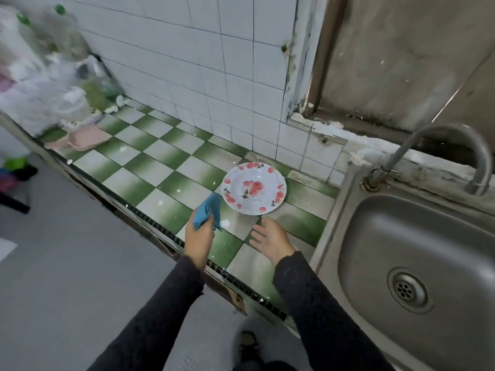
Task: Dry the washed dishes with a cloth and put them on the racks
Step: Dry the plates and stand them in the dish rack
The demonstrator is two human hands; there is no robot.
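A white plate with red flowers (254, 188) lies flat on the green-and-white checkered counter (166, 167), close to the tiled wall. My left hand (199, 238) grips a bunched blue cloth (209, 213) just left of the plate, not touching it. My right hand (270, 241) hovers over the counter a little below the plate's near rim, fingers spread and holding nothing. No rack is in view.
A steel sink (417, 266) with a curved tap (452, 153) sits right of the plate. Blurred plastic bottles and bags (53, 70) and a pink tray (85, 139) crowd the counter's far left. The counter edge (150, 223) drops to a grey floor.
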